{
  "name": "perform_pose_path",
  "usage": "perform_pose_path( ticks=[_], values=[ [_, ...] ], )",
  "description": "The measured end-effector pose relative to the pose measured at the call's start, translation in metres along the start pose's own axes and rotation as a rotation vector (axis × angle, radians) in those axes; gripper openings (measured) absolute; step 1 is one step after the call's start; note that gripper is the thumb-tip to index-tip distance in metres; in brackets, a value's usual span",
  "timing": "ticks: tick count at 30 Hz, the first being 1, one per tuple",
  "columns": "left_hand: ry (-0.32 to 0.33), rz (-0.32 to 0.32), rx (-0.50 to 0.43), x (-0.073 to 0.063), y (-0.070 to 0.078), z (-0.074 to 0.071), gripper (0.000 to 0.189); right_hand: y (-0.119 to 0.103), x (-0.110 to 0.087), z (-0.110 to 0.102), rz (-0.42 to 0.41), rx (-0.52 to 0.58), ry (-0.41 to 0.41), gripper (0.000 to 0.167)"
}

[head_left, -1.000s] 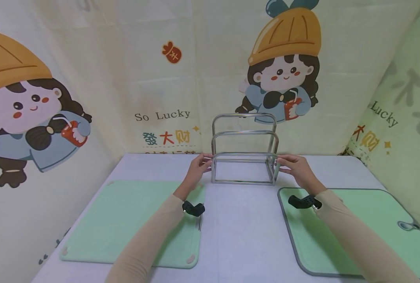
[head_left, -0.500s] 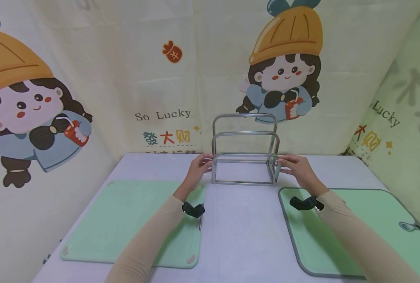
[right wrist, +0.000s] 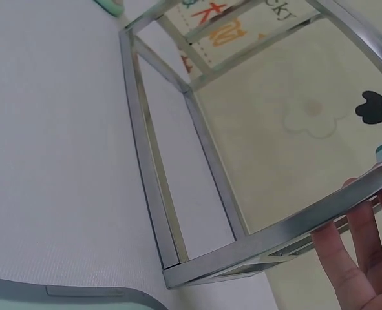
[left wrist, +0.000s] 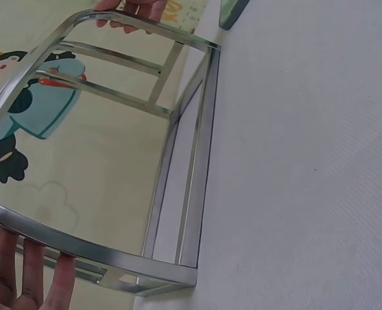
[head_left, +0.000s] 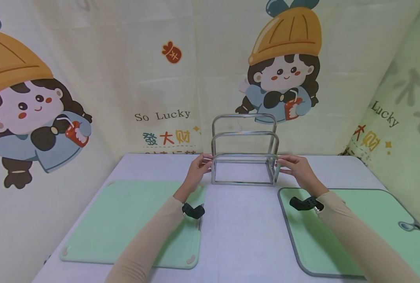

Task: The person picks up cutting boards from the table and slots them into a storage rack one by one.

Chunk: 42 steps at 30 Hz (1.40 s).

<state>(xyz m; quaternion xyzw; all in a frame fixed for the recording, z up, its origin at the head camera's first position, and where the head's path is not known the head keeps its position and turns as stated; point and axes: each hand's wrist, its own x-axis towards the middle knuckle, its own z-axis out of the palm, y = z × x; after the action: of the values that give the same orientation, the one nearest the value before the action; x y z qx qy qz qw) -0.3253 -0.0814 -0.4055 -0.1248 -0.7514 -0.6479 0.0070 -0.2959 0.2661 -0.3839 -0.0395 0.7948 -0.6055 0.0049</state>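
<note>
A silver metal rack with three rounded hoops [head_left: 245,154] is set upright on the white-covered worktop [head_left: 238,232], just right of the middle of the frame. Its near hoop is clamped at the left side by the left grip [head_left: 194,171] and at the right side by the right grip [head_left: 300,169]; in both wrist views fingers are seen hooked round the metal. Whether any weight is being lifted cannot be told, though the base appears to be rested on the cloth. The placing of the rack may be judged nearly complete, with only its release left undone.

At the lower left, a pale green rectangular board with pinkish corners [head_left: 121,220] is laid flat; at the lower right, a green grey-edged board [head_left: 379,224] is laid flat too. Both are kept outside the rack. Each is partly covered by a beige sleeve [head_left: 153,236] passed above it, so the space over the boards is crossed by the forearms. Behind, a cream cartoon-printed cloth [head_left: 217,59] is hung, and nothing is seen obstructing the rack's hoops.
</note>
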Motion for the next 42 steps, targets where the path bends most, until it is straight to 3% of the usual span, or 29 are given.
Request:
perform_pose_path(
  ticks=[16,28,36,42],
  values=[
    [0.013,0.014,0.017,0.0062,0.0031,0.0009,0.024,-0.004,0.0013,0.0034,-0.02,-0.011,0.039,0.058],
    [0.048,0.043,-0.003,0.0004,0.0009,0.0035,0.022,-0.0029,-0.0008,0.0037,-0.011,-0.034,0.039,0.056],
    [0.024,0.068,-0.015,-0.0007,0.0014,0.001,0.022,-0.0056,-0.0008,0.0044,-0.024,-0.018,0.027,0.054],
    [0.026,0.046,-0.046,-0.0031,0.0003,-0.0023,0.021,-0.0071,-0.0027,0.0072,-0.023,-0.033,0.018,0.053]
  ],
)
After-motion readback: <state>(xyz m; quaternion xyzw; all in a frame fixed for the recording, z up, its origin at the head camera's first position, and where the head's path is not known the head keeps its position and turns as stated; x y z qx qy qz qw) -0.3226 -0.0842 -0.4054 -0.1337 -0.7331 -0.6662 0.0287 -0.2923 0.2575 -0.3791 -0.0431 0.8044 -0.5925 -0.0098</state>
